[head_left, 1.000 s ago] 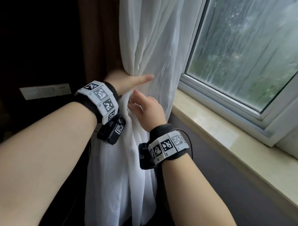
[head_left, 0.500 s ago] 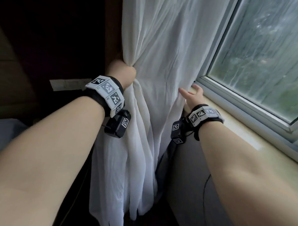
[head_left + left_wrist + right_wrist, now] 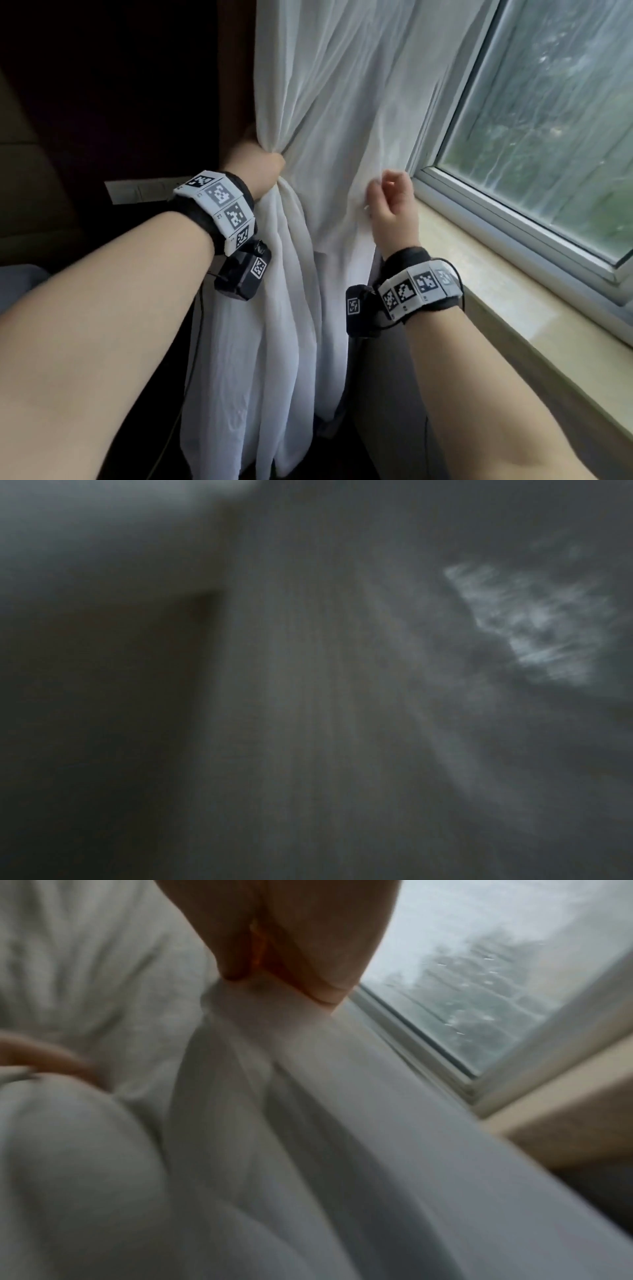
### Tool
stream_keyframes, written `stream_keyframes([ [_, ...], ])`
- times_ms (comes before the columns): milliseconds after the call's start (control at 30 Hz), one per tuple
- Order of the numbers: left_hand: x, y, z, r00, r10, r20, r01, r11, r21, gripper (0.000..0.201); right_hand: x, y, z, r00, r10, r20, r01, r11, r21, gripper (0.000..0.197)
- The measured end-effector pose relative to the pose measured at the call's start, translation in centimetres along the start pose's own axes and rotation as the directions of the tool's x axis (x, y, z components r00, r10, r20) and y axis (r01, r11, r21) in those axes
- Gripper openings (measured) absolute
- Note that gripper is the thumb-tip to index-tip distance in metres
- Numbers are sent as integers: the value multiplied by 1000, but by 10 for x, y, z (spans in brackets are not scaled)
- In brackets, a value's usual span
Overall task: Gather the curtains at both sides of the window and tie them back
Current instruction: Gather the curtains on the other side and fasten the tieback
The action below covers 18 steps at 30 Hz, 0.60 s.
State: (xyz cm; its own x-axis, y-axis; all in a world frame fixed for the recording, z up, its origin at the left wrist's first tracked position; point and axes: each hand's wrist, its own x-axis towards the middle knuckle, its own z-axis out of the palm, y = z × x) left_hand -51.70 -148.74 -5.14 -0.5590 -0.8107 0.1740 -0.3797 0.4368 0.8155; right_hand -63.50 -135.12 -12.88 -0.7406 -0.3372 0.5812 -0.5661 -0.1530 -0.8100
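By the window [image 3: 548,113], 2 hands grip 1 white curtain [image 3: 342,102]: left hand [image 3: 255,166], right hand [image 3: 392,202].

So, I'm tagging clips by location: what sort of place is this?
Probably a bedroom or hotel room, indoors: a sheer white curtain beside a rain-streaked window, a stone sill, and a wall switch panel.

A large glass window pane [image 3: 548,130], streaked and hazy, shows blurred green foliage outside and lets in soft daylight. Its pale grey metal window frame [image 3: 507,219] sits above a smooth beige stone windowsill [image 3: 513,308], which runs along the right side. Below the sill is a plain grey wall [image 3: 387,394]. The room to the left is dark, with a pale rectangular switch panel [image 3: 137,190] on dark brown wall panelling [image 3: 102,102].
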Motion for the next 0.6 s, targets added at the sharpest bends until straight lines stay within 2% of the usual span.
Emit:
stream_keyframes([
  [33, 1, 1, -1, 1000, -9, 16, 9, 1000, -9, 34, -4, -6, 5, 997, -41, 68, 44, 998, -51, 9],
  [100, 3, 0, -4, 999, -16, 52, 18, 999, -29, 32, -11, -11, 17, 970, -140, 198, 173, 971, -165, 29],
  [167, 3, -3, -3, 991, -21, 132, 40, 989, -144, 34, -22, -14, 34, 913, -223, 343, 321, 910, -263, 41],
  [233, -3, -1, -2, 984, -2, 176, 56, 951, -305, 42, -32, -18, 51, 887, -202, 416, 342, 892, -296, 43],
  [333, -14, 3, 0, 982, -11, 191, 90, 906, -413, 71, -37, -23, 68, 870, -189, 455, 307, 930, -201, 37],
  [367, -15, 6, -1, 978, -14, 206, 102, 900, -423, 72, -37, -24, 70, 863, -185, 471, 295, 940, -172, 35],
  [433, -13, 9, -5, 974, -14, 227, 91, 940, -330, 40, -35, -26, 68, 839, -187, 510, 301, 942, -151, 35],
  [467, -12, 10, -8, 979, -33, 203, 81, 970, -230, 23, -33, -25, 65, 825, -203, 528, 327, 932, -153, 36],
  [500, -12, 12, -10, 988, -44, 149, 62, 992, -113, 15, -31, -21, 59, 818, -216, 534, 350, 923, -162, 36],
  [533, -11, 13, -11, 993, -48, 104, 51, 998, -28, 11, -28, -18, 51, 833, -218, 509, 356, 915, -189, 34],
  [567, -11, 13, -12, 996, -42, 82, 42, 999, 7, 15, -23, -13, 42, 880, -216, 424, 331, 918, -219, 31],
  [600, -9, 12, -12, 998, -39, 58, 38, 999, 15, 24, -17, -8, 33, 939, -215, 270, 281, 930, -236, 28],
])
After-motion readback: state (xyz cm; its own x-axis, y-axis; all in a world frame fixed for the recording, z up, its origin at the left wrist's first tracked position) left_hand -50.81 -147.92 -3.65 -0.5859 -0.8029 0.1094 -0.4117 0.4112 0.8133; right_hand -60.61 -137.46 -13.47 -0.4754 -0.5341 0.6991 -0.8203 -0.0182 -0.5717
